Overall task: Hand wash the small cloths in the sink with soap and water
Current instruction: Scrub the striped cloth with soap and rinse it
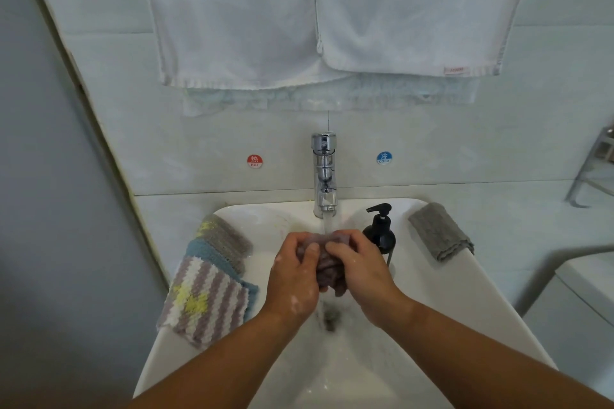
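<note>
Over the white sink [448, 292], my left hand [292, 276] and my right hand [362, 272] both grip a bunched, wet purple-grey cloth [327, 264]. The cloth sits under the running stream from the chrome tap [324, 173]. Soap suds cling to both hands. Water runs down to the drain [329, 315]. A black soap pump bottle [380, 232] stands on the rim just right of my right hand.
Several striped cloths [209, 276] are stacked on the left rim of the sink. A folded grey cloth [440, 231] lies on the right rim. Two white towels [319, 10] hang on the wall above the tap. A metal rack [594, 169] stands at far right.
</note>
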Available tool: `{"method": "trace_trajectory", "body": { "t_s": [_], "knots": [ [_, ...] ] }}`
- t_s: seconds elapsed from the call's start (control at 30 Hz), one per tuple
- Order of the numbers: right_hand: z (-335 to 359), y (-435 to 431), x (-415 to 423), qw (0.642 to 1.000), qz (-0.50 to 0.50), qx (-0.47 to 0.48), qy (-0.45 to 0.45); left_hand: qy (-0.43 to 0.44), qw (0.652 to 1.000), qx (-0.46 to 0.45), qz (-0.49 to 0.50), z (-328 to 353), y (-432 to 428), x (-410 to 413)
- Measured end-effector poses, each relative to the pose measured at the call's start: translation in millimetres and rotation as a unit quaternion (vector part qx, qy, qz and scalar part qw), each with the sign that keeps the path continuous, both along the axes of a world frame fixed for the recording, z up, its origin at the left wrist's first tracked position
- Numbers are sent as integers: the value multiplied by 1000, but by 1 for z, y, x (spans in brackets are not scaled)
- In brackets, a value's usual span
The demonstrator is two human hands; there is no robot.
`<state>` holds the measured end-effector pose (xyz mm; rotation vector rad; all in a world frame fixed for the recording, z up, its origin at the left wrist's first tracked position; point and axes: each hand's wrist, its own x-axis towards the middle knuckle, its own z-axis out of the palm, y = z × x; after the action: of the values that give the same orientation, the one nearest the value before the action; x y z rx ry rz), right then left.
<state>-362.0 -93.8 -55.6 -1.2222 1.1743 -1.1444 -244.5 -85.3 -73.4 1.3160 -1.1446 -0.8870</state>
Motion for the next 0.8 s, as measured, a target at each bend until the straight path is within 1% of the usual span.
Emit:
{"method": "trace_trajectory", "body": {
  "t_s": [0.1, 0.2, 0.27, 0.37, 0.47, 0.5, 0.53, 0.6, 0.7, 0.77, 0.8],
  "knots": [
    [-3, 0, 3, 1000, 5, -11, 17, -27, 999, -16, 35, 0, -4, 0],
    [-3, -3, 4, 995, -29, -71, 59, -32, 998, -26, 42, 1, -3, 0],
    [-3, -6, 3, 991, -56, -94, 80, -45, 998, -22, 45, 1, -3, -1],
    [-3, -6, 5, 987, -88, -88, 100, -64, 997, -17, 37, 0, -3, 0],
    [-2, -8, 7, 986, -114, -60, 104, -17, 1000, 11, -15, 2, 2, -3],
    [-1, -9, 7, 988, -116, -46, 93, -19, 999, 14, -22, 2, 4, -4],
    [-1, -9, 7, 990, -112, -33, 77, -24, 999, 9, -19, 2, 5, -4],
    [-1, -5, 7, 996, -73, -27, 44, -42, 999, -7, 13, 1, 1, -2],
    [-8, 4, 10, 994, -9, -90, 58, -75, 996, -5, 52, -1, -7, 2],
    [-7, 3, 11, 989, -22, -122, 75, -71, 996, 1, 48, -1, -6, -3],
    [-6, -3, 11, 988, -45, -120, 83, -63, 997, 4, 35, 0, -3, -8]
  ]
}}
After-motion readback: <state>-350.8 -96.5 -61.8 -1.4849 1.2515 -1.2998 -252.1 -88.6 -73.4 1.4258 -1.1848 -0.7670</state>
